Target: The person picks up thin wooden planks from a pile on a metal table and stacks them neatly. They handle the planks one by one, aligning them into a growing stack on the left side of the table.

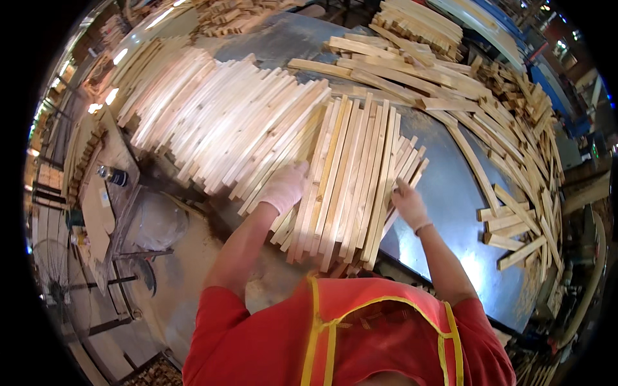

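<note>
A layer of pale wooden strips point(344, 183) lies side by side in front of me, on top of more strips that show at its edges. My left hand point(284, 186), in a light glove, rests against the left side of this layer with its fingers stretched along the wood. At the right side is my right hand point(411, 204), also gloved. Its fingers are curled in close to the outermost strips, and what they hold, if anything, is hidden. Further left spreads a wide row of paler strips point(219, 112), laid edge to edge.
A grey metal table point(428, 248) carries the wood. Loose strips point(450, 83) lie jumbled at the far right, with short pieces point(512, 225) nearer me. Another stack point(418, 26) stands at the back. On a side bench at left is a dark can point(113, 175).
</note>
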Available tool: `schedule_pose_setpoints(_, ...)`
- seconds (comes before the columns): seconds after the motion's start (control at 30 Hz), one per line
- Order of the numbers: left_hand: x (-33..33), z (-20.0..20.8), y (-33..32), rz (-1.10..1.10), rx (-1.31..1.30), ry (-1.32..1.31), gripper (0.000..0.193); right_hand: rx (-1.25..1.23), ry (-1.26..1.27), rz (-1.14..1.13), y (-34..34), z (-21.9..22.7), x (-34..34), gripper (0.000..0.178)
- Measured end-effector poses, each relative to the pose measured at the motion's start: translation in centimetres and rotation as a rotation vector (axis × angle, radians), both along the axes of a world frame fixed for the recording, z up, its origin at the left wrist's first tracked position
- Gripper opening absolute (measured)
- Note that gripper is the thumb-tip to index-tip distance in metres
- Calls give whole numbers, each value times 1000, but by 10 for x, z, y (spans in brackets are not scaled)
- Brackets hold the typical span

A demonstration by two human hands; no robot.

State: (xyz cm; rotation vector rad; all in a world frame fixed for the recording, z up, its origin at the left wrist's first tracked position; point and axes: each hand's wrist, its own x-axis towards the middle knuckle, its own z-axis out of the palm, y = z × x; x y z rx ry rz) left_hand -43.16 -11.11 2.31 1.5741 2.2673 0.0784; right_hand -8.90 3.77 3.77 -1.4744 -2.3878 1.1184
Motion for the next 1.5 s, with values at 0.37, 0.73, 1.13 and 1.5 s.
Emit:
schedule_pose_setpoints(0.37,10,29,44,335,-17,-256,82,-508,296,-179,18,-32,-61,64)
schedule_pose_setpoints(0.73,-147,26,20,195,113,89,66,-225,-126,426,10,33,-190,67)
schedule_pose_setpoints(1.13,-111,34,24,195,242,201,57,-177,449,39,213,30,-339,64)
schedule_pose_setpoints(1.5,-86,99,52,243,482,-328,55,-81,372,-258,120,-6,-19,64)
